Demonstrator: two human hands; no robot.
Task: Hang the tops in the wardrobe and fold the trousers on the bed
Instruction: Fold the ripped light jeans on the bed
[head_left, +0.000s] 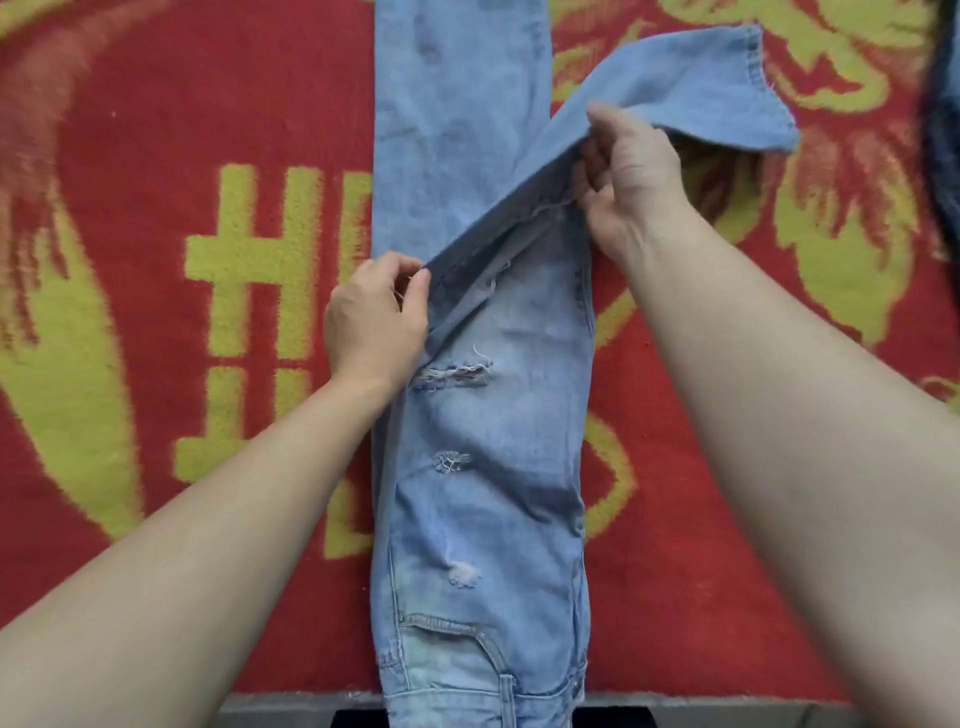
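Left hand (374, 317) and right hand (628, 176) pinch jeans (493, 467) on red-yellow blanket (156, 156).

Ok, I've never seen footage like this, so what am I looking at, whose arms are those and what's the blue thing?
No machine here. The single picture comes from a camera worn on a person's head, looking down at their own bare arms. The blue thing is ripped jeans, laid lengthwise on a red and yellow blanket. The left hand and right hand each pinch one leg, lifted so it crosses diagonally over the rest.
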